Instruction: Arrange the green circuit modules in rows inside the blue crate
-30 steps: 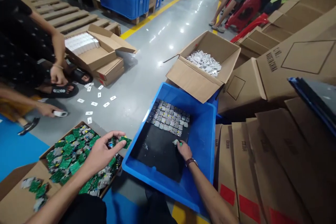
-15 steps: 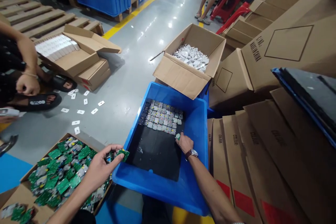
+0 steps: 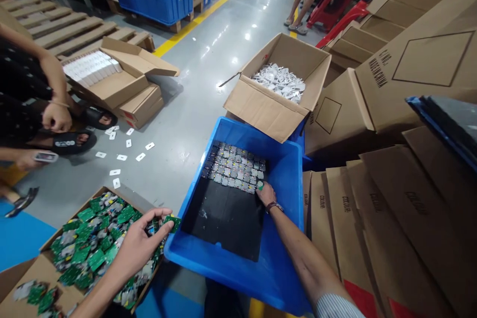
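My right hand [image 3: 267, 195] is inside the blue plastic bin [image 3: 283, 243], its fingers closed on a small circuit board [image 3: 260, 186]. That board is at the near right end of closely set rows of grey-topped boards [image 3: 233, 169], which lie on a black sheet [image 3: 223, 218] in the bin. At the bin's left rim, my left hand [image 3: 147, 233] pinches a green circuit board [image 3: 173, 223] between thumb and fingers. Under my left forearm, a cardboard box holds a heap of green boards with grey parts [image 3: 93, 238].
Beyond the bin an open carton [image 3: 257, 117] holds white plastic pieces [image 3: 279, 82]. Tall cartons [image 3: 391, 208] crowd the right side. White cards [image 3: 121, 157] are scattered on the floor near a crouching person's sandal [image 3: 74, 142]; that person holds a small device [image 3: 46, 157].
My right hand has moved up against the end of the board rows with its board. My left hand keeps its pinch. The whole view has shifted slightly.
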A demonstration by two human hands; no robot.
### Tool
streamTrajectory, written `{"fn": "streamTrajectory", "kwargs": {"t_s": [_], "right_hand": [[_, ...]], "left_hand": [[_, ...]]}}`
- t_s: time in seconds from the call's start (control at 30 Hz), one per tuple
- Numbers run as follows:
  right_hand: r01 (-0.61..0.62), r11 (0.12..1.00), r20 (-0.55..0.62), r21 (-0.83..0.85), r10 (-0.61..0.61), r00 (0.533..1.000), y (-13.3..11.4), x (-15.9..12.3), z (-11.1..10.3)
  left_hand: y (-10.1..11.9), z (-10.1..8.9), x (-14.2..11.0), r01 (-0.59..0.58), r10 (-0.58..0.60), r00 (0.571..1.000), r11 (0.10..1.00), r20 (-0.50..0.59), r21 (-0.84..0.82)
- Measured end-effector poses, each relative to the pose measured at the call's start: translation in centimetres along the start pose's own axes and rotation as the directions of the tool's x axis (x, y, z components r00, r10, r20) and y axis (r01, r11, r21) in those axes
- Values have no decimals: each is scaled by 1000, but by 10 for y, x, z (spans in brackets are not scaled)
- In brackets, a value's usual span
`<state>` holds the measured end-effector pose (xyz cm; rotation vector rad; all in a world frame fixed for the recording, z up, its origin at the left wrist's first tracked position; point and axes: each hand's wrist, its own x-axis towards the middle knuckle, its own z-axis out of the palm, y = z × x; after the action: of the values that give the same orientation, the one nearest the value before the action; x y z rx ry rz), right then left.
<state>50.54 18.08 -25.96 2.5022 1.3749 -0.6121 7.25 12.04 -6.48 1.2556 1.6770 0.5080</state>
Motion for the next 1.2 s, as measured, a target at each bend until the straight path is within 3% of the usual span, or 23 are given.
{"fn": "streamTrajectory", "kwargs": {"t_s": [0.1,0.2,0.33,0.43,0.53,0.73,0.87,1.03,1.2], "right_hand": [[4,985,-94,174,12,995,3,3,3],[33,941,-117,338,8,993,6,3,8],[11,911,-182,413,71,981,8,-7,21],[-72,912,-150,403,144,978,10,-21,34],[-56,938,-114,343,101,988,13,-32,42],[192,979,-263,70,-168,950,15,-48,46],[360,927,-262,105,-323,909,16,-67,72],[256,937,-453,236,-127,883,24,-74,99],[229,956,-408,182,-138,903,29,-59,92]], "left_hand": [[-2,-1,-2,-8,8,1000,1000,-21,16],[-3,0,-3,-13,13,1000,1000,-18,26],[-6,2,-2,-31,32,999,999,-6,32],[-7,4,-1,-31,31,999,999,-10,15],[-8,5,0,-25,25,1000,1000,-10,-5],[-3,5,1,1,-1,1000,1000,27,12],[0,3,1,11,-11,999,1000,36,3],[0,2,2,23,-23,1000,1000,20,0],[6,3,1,31,-31,999,1000,23,-3]]}}
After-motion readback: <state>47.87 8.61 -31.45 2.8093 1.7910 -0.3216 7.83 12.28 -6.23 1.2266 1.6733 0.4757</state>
